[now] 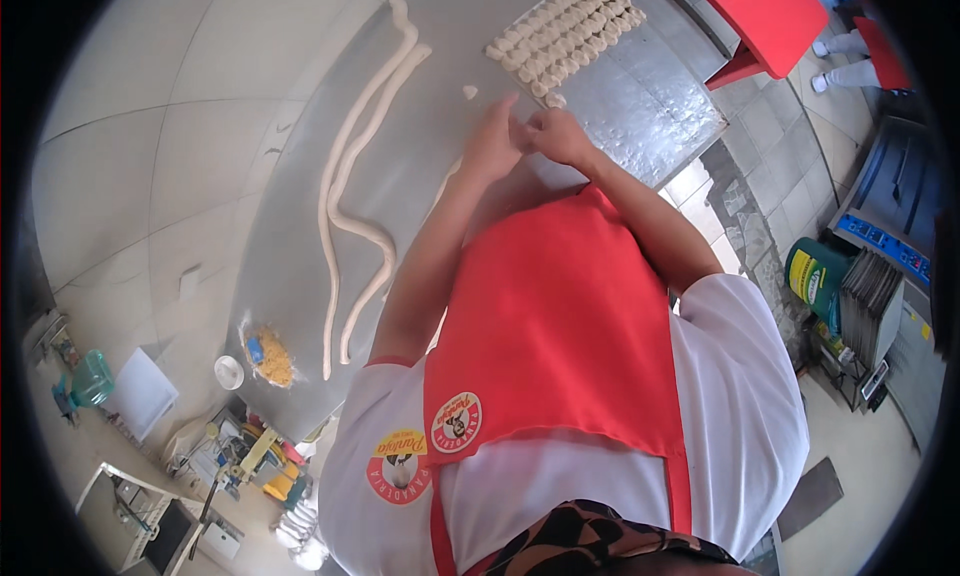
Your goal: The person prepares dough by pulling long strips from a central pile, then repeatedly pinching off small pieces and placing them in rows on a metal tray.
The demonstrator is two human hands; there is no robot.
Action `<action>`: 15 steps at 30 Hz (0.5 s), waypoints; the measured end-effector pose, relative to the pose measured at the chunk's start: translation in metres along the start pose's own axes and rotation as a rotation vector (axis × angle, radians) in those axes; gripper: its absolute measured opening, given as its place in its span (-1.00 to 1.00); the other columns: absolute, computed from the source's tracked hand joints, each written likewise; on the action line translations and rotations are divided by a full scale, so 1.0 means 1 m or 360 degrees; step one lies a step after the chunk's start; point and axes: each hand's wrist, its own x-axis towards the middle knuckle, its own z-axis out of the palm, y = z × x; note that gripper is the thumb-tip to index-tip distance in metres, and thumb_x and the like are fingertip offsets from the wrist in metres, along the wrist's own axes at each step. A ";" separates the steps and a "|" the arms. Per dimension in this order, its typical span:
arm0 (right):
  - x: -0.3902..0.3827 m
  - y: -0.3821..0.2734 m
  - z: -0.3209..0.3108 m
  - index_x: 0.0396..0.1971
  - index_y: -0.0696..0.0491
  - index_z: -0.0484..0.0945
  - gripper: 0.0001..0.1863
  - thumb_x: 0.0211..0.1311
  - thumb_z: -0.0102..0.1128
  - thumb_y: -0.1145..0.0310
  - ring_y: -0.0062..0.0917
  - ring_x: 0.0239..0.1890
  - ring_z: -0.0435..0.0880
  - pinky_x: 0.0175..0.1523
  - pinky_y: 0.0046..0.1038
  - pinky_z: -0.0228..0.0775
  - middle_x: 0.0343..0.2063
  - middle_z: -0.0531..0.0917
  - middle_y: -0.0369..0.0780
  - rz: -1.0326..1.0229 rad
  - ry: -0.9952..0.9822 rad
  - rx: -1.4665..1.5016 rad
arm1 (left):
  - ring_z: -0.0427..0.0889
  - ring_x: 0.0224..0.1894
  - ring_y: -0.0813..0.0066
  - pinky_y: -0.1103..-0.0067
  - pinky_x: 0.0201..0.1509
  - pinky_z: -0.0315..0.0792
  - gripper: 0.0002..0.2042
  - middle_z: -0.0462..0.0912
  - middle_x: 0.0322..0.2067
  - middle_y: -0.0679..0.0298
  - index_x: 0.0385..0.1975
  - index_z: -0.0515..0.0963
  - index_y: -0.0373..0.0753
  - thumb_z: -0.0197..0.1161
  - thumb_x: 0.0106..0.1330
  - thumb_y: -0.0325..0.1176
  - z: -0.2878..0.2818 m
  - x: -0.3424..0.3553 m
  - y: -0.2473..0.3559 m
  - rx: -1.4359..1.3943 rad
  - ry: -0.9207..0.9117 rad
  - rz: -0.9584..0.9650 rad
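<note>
Setting: tiled floor (215, 66) around a grey metal table (455, 21); red furniture (765, 21) stands beyond and to the right of the right hand. Left hand (497, 144): low at the near edge of the table, index finger extended, the others bent; cannot tell whether anything is gripped. Right hand (557, 138): just beside the left, fingers curled inward; contents hidden, so grip cannot be told. Dough: small shaped pieces (567, 36) set in close rows, ahead of the right hand, nearest one just past its knuckles. One loose lump (470, 93) lies just ahead and left of the left hand. Two long ropes, an outer rope (332, 286) and a wavy inner rope (388, 258), lie well to the left of the left hand. A further strand (441, 191) is partly covered by the left forearm. Yellow crumbly heap (272, 362) and white container (229, 373): far left and behind the left hand
</note>
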 end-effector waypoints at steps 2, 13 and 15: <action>-0.007 -0.001 -0.001 -0.35 0.23 0.68 -0.56 0.27 0.16 0.07 -0.10 -0.39 0.70 -0.22 -0.19 0.52 -0.45 0.69 0.07 -0.0048 0.0107 0.0086 | 0.67 -0.12 0.18 0.31 0.01 0.51 -0.46 0.67 -0.18 0.10 0.20 0.39 -0.29 0.37 0.22 -0.35 0.002 0.002 -0.005 -0.0040 -0.0092 0.0010; 0.014 0.000 -0.009 -0.44 0.18 0.65 -0.51 0.38 -0.02 0.05 0.05 -0.30 0.68 -0.11 -0.05 0.50 -0.42 0.68 0.11 -0.0188 0.0124 -0.0545 | 0.66 -0.20 -0.12 0.24 -0.15 0.51 -0.72 0.70 -0.30 -0.10 -0.17 0.59 -0.37 0.19 0.27 -0.29 0.013 0.024 0.013 0.0321 -0.0560 -0.0137; -0.004 -0.021 0.004 -0.41 0.18 0.66 -0.52 0.37 -0.01 0.05 -0.02 -0.28 0.70 -0.09 -0.12 0.51 -0.43 0.68 0.10 -0.0315 -0.0138 -0.0289 | 0.66 -0.33 0.07 0.33 -0.20 0.51 -0.71 0.67 -0.41 0.07 -0.21 0.60 -0.32 0.23 0.28 -0.20 0.020 0.004 -0.066 -0.1277 -0.0290 -0.0891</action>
